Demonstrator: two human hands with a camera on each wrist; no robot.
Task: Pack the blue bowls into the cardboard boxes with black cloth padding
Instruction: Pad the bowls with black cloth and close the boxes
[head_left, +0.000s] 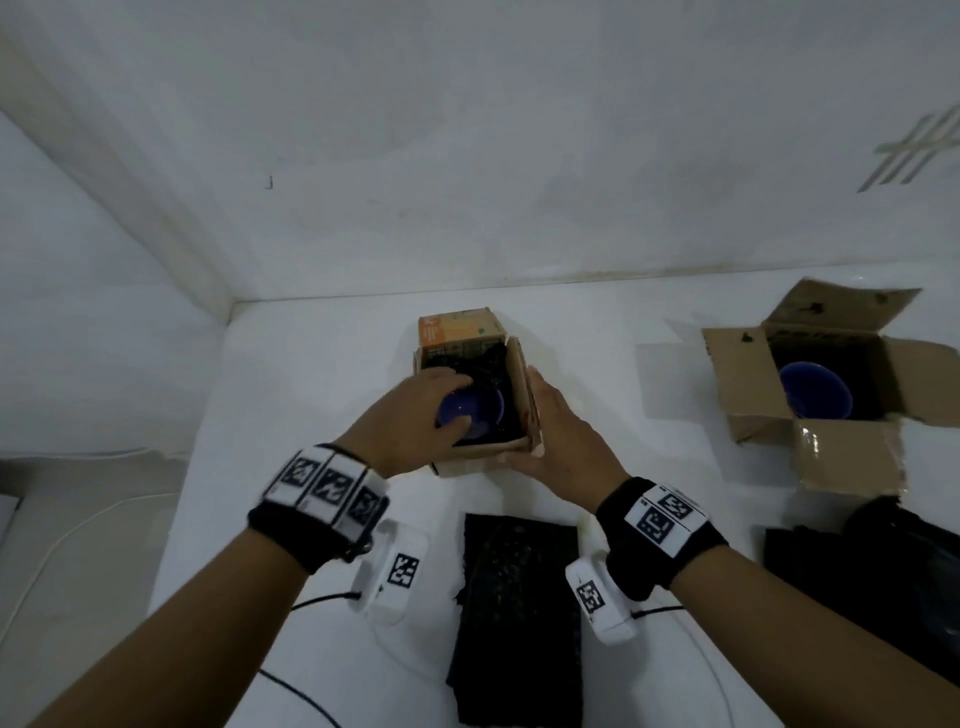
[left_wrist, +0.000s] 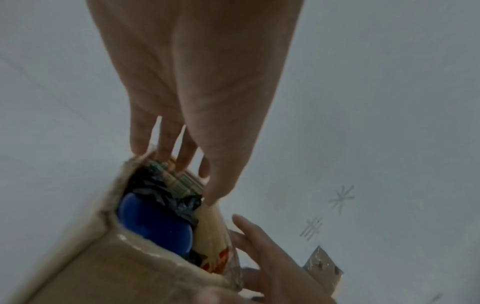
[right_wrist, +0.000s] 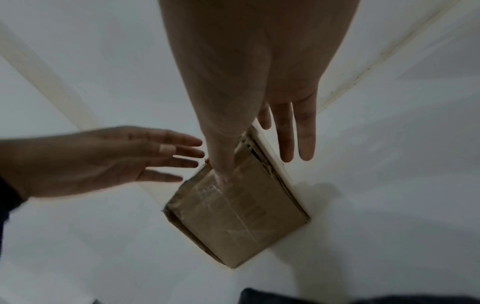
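Observation:
A small cardboard box (head_left: 480, 454) stands mid-table, lined with black cloth (left_wrist: 166, 191), and a blue bowl (head_left: 480, 410) sits inside it. My left hand (head_left: 447, 405) is over the bowl and the box opening, fingers straight and spread, gripping nothing. My right hand (head_left: 540, 415) lies flat against the box's right flap, fingers straight, with its thumb on the near face. In the right wrist view the thumb presses the brown box (right_wrist: 239, 222). A larger open box (head_left: 748, 395) at the right holds a second blue bowl (head_left: 815, 389) on dark lining.
A folded black cloth (head_left: 519, 613) lies on the white table near me, between my wrists. More black cloth (head_left: 883, 561) is piled at the near right. White walls close the table off at the back and the left. Thin cables trail across the near table.

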